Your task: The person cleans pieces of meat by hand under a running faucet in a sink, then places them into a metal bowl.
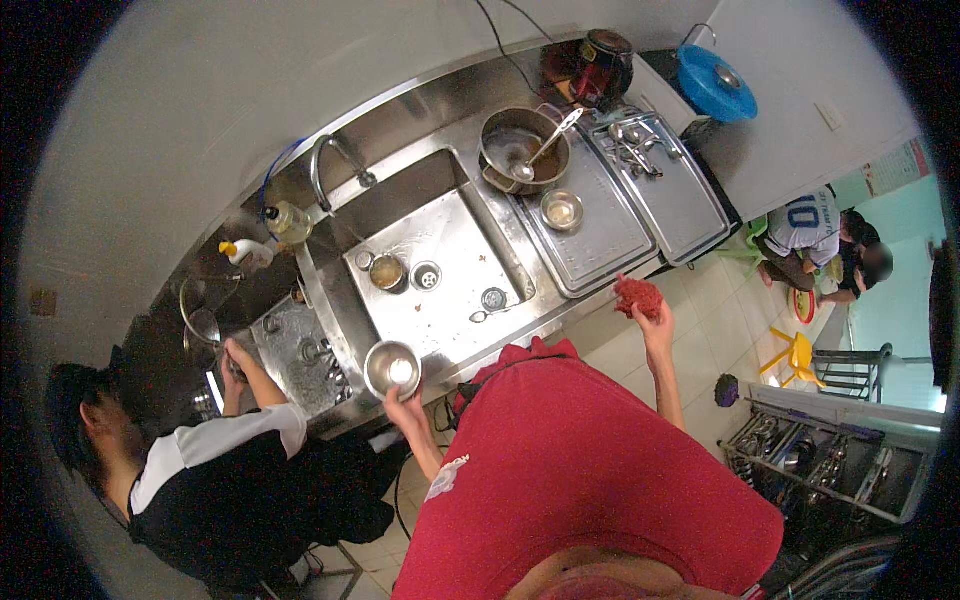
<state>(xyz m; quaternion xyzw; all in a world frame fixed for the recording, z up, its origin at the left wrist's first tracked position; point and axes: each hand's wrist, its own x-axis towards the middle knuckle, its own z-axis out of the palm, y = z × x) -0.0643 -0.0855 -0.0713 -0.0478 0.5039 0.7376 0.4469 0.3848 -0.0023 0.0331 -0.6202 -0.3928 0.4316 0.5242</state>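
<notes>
My left hand [405, 405] grips the rim of a steel bowl [381, 369] above the near left corner of the sink [450, 322]. Out to the right, away from the counter, my right hand [657, 322] holds a red mesh scrubber [636, 295]. A metal cup [387, 273] with brownish liquid stands in the sink beside the drain [427, 277]. Near the sink's right side lie a spoon [484, 316] and a dark round strainer [493, 300]. The curved faucet [321, 176] rises behind the basin.
A pot [504, 139] with a ladle and a small bowl [562, 211] rest on metal trays [600, 259]; utensils [636, 150] lie on the farther one. Soap bottles [291, 223] stand behind the sink. A co-worker [217, 480] works at the left basin [289, 330]. Other people sit at far right.
</notes>
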